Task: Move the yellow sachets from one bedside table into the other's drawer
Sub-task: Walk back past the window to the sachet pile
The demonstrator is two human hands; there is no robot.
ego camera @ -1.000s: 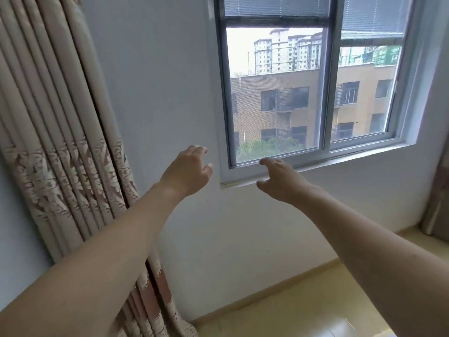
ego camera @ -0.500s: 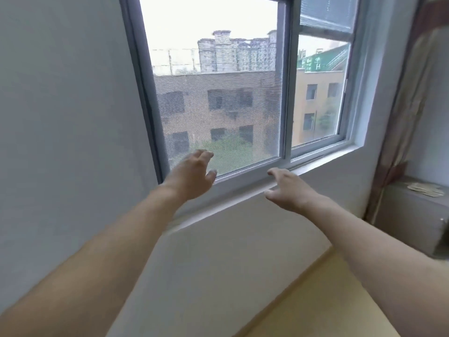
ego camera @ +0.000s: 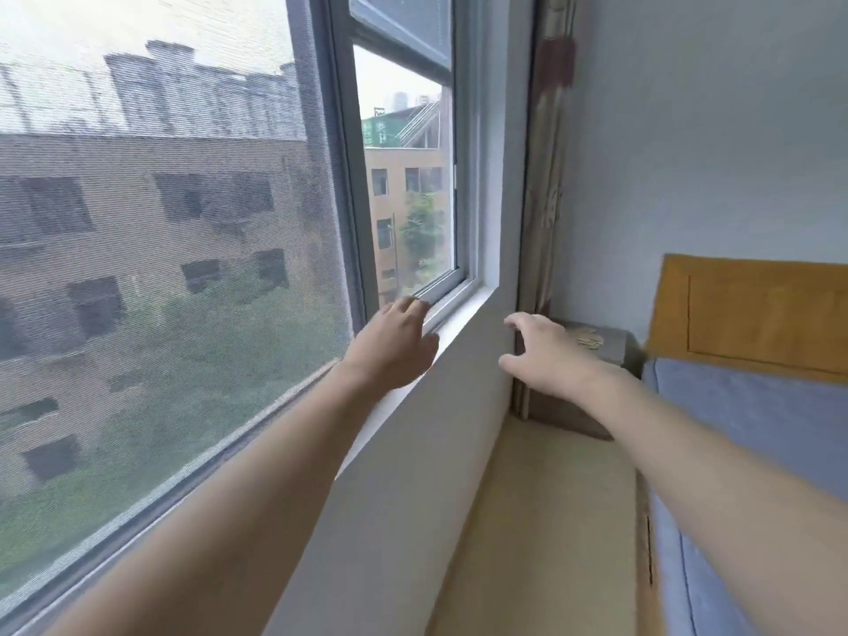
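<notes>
Swinging rightward since the earlier frame, the view is now showing a bedside table (ego camera: 610,355) right of centre, with yellow sachets (ego camera: 588,338) lying on top. Both the left hand (ego camera: 394,344) and the right hand (ego camera: 546,355) are reaching forward, fingers loosely spread, holding nothing.

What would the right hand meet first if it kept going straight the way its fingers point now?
Probably the bedside table in the corner: the right hand, holding nothing, points toward it, with the yellow sachets lying on its top just beyond. Nothing shows in between, though depth is hard to judge.
</notes>
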